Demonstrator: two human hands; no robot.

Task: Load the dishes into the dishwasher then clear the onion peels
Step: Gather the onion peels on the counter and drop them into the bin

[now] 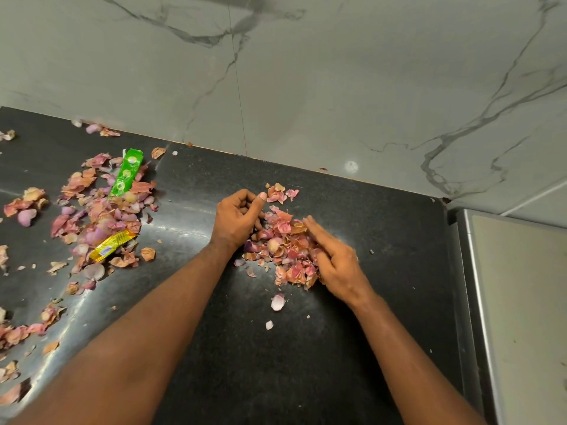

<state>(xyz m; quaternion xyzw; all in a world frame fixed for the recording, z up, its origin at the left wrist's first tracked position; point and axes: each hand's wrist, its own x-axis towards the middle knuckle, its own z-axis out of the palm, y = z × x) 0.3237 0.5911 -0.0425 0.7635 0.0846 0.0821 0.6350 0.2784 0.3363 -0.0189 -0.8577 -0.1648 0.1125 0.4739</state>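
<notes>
Onion peels lie heaped on the black table between both hands: left hand curled loosely beside them, right hand flat-fingered, touching the heap's right edge, nearer.

This looks like a home kitchen. A black speckled stone surface runs along a wall of grey-veined marble tiles. Onion peels lie strewn across it, with two snack wrappers among those toward its left edge. A steel appliance top adjoins its right edge.
</notes>
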